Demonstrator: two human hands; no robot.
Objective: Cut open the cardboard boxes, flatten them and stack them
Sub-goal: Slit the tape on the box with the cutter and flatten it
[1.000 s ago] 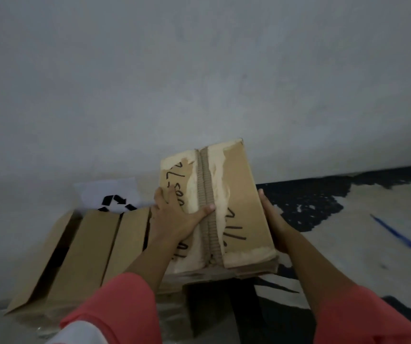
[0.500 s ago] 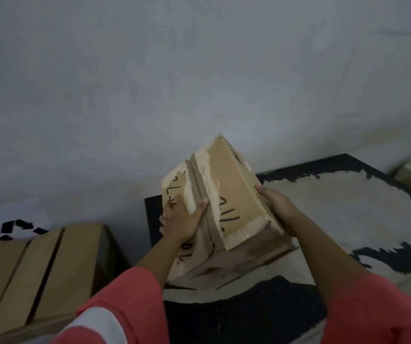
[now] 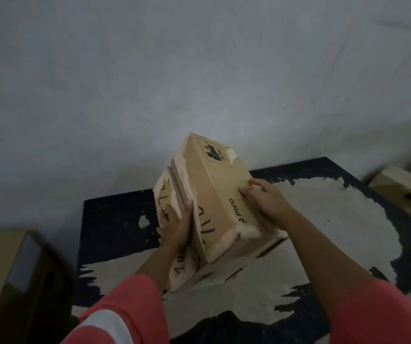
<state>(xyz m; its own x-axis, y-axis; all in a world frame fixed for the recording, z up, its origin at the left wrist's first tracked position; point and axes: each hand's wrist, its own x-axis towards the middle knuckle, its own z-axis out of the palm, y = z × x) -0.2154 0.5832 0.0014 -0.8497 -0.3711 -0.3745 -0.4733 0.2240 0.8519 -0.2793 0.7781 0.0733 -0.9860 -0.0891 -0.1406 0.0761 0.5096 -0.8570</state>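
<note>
The cardboard box [image 3: 220, 184] is tilted, far end raised, held between both hands over a black-and-white mat [image 3: 328, 219]; whether its near lower corner touches the mat cannot be told. The left hand [image 3: 175, 225] clasps the box's left face, thumb laid against the torn centre seam, where the paper is stripped pale and black handwriting runs on either side. The right hand [image 3: 265, 198] grips the opposite long edge, fingers curled over it, just beyond the printed word "PICO". Past both hands, near the raised end, sits a black printed stamp. Pink sleeves [image 3: 125, 314] cover both forearms below the grip. Well out to the left of the left hand stands another brown box [image 3: 3, 269]; out to the right of the right hand lies a pale carton [image 3: 398, 187]. Behind everything rises a plain grey wall [image 3: 199, 70].
</note>
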